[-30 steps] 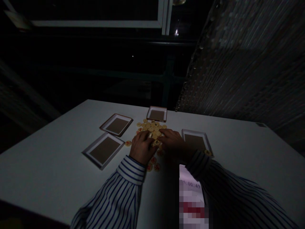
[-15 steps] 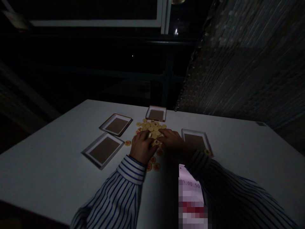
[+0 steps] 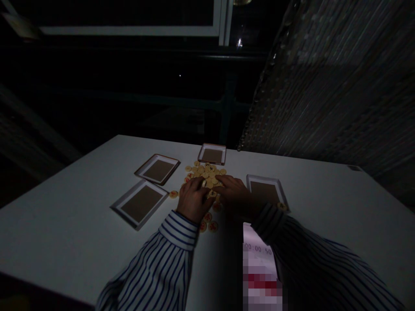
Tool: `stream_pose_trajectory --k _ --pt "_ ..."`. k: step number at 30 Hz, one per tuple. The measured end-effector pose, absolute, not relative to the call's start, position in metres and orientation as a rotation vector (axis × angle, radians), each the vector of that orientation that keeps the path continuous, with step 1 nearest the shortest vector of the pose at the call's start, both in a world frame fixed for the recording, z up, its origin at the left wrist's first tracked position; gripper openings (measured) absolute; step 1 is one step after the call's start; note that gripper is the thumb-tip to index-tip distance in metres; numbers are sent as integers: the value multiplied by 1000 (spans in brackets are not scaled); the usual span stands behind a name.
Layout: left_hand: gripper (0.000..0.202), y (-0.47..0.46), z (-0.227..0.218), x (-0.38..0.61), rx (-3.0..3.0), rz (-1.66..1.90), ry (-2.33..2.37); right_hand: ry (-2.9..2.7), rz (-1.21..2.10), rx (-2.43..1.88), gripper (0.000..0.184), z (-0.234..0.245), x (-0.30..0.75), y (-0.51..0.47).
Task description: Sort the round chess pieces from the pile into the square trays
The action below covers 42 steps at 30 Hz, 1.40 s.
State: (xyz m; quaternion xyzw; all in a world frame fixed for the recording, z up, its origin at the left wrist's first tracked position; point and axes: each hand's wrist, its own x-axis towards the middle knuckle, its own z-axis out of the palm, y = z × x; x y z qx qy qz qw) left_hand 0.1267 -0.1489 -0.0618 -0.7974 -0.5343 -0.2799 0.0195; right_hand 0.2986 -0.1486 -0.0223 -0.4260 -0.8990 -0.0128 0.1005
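Note:
A heap of several round pale wooden game discs (image 3: pixel 207 172) with red and black marks lies in the middle of a white table (image 3: pixel 81 224). My left hand (image 3: pixel 193 200) rests palm down on the near left side of the heap, its fingers lying over discs. My right hand (image 3: pixel 235 190) lies flat on the near right side, fingertips touching the discs. Both wrists wear blue-striped sleeves. A few discs (image 3: pixel 209 224) lie loose just in front of my left wrist.
Shallow white-rimmed trays with brown floors ring the heap: one at near left (image 3: pixel 140 205), one at far left (image 3: pixel 158 169), one behind (image 3: pixel 212 154), one at right (image 3: pixel 266 191). A blurred paper with a timer (image 3: pixel 259 263) sits near my right sleeve. The room is dark.
Almost nothing has moved; both hands stay on the disc heap with only slight finger shifts.

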Motion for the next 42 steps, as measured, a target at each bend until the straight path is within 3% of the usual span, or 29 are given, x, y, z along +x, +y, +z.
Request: stream_pose_trajectory --k 29,42 --pt "20 -147 -58 126 -2359 -1192 -1443 -2534 28 -1231 31 -28 300 -136" --pt "18 -149 -51 129 -2352 -1334 -1354 -2495 189 -1224 35 -3 304 -139"
